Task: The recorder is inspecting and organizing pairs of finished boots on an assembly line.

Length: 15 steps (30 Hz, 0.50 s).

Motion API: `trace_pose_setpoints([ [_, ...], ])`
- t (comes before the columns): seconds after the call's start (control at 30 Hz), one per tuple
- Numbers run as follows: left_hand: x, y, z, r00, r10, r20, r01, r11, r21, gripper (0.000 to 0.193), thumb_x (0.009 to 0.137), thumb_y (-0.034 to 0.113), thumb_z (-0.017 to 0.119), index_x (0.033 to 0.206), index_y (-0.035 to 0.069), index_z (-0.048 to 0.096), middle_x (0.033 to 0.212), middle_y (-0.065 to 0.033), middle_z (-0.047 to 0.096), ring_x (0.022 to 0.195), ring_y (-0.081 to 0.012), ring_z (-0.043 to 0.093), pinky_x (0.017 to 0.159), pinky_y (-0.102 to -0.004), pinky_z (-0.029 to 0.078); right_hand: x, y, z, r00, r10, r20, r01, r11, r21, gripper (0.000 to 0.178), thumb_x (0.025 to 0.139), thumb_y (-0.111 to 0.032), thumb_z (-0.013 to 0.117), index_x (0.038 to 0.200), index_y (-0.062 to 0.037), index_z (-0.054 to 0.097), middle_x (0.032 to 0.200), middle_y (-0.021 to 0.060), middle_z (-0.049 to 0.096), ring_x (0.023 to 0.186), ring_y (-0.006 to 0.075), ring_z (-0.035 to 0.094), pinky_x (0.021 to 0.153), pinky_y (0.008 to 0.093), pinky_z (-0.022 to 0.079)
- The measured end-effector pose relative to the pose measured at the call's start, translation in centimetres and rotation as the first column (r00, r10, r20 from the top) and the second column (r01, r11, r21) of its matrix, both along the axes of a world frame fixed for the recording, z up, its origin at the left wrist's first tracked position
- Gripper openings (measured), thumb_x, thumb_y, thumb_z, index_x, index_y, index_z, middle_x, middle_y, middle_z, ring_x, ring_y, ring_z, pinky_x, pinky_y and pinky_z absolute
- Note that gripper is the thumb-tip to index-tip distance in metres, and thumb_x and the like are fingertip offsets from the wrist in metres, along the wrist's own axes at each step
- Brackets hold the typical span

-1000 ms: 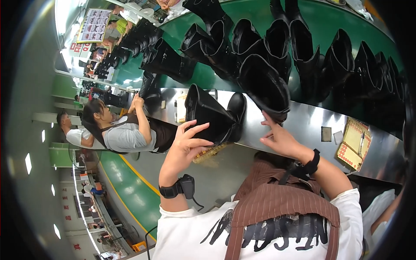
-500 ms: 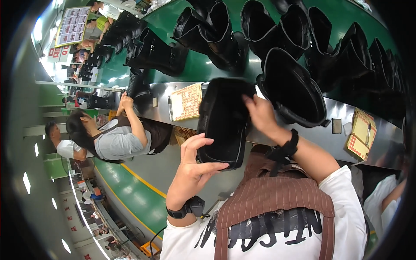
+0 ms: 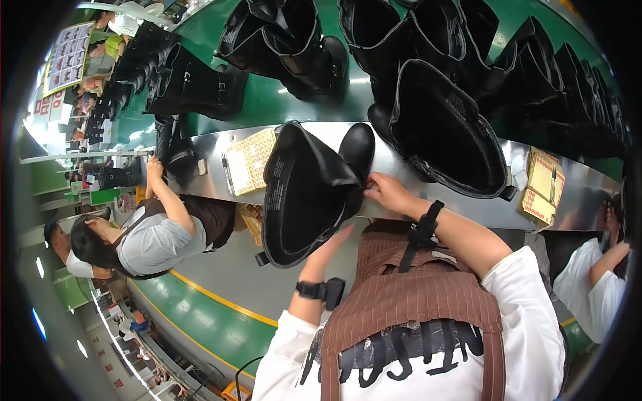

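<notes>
A tall black boot [image 3: 314, 180] is tilted at the metal bench's front edge, its wide opening toward me and its rounded toe pointing away. My right hand [image 3: 390, 193] has its fingers closed in a pinch at the boot's ankle side; the exact part between the fingertips is too small to make out. Behind the shaft is my left hand [image 3: 339, 235], touching the boot from below, with its fingers hidden. Just to the right, another black boot [image 3: 447, 127] stands on the bench with its opening facing me.
Several black boots [image 3: 234, 87] line the green surface beyond the metal bench [image 3: 221, 144]. A patterned yellow sheet [image 3: 251, 164] with a pen lies at left, a yellow pad [image 3: 540, 184] with a pen at right. A co-worker [image 3: 157, 237] in grey stands at the left.
The boot has turned from its dark opening facing up to showing its shaft and toe. My left hand has gone behind it; my right hand has moved down to its ankle.
</notes>
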<state>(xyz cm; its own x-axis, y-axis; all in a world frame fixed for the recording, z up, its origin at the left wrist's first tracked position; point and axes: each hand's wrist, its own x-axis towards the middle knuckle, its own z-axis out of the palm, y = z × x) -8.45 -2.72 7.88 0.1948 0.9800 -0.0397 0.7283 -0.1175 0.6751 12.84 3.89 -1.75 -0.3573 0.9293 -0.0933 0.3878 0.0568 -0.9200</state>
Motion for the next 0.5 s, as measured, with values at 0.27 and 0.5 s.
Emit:
trace_pose_setpoints([
  [0.27,3.2,0.1,-8.2,0.909,0.313,0.276,-0.306,0.95,-0.068,0.04,0.077,0.018,0.081,0.11,0.001,0.066,0.109,-0.009,0.069,0.099,-0.02,0.066,0.084,-0.0326,0.052,0.4,1.4,3.9,0.97,0.235,-0.059,-0.242,0.951,-0.193,0.024,0.093,-0.023,0.06,0.087,-0.0002,0.064,0.072,0.0122,0.065,0.067,0.0207,0.064,0.063,0.0353,0.05],
  [0.5,2.1,-1.1,-11.2,0.84,0.452,0.302,-0.393,0.889,-0.236,0.04,0.081,0.033,0.076,0.11,0.006,0.068,0.104,-0.0136,0.07,0.097,-0.0226,0.066,0.083,-0.0369,0.051,0.6,1.2,21.1,0.799,0.383,-0.463,-0.265,0.916,0.301,0.028,0.099,-0.02,0.054,0.08,-0.0006,0.06,0.069,0.0024,0.058,0.057,0.0087,0.056,0.054,0.0248,0.046],
])
